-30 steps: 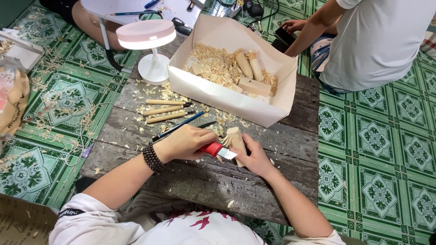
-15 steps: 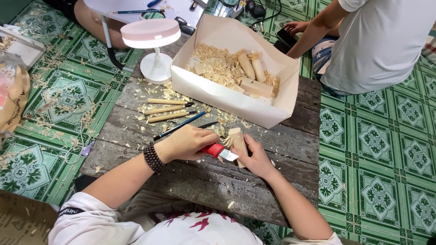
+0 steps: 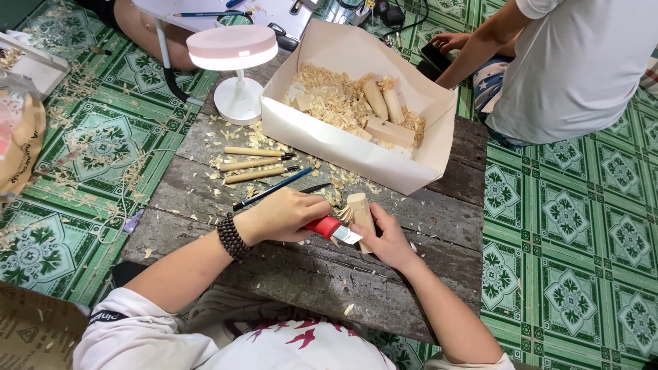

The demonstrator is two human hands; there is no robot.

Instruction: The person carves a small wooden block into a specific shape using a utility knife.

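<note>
White open cardboard box (image 3: 343,140) on the wooden table, brown paper bag (image 3: 20,147) at far left

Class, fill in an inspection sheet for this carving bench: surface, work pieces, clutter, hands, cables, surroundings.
Surface: weathered plank table, strewn with shavings.
Job's things: red-handled knife in left hand; pale wood piece in right hand.
Clutter: three wooden-handled tools, blue pencil, white box of shavings and wood blocks.
Hands: both gripping, blade against wood.
Cables: thin cable on the floor at left.
Surroundings: green patterned floor, white lamp, seated person.
</note>
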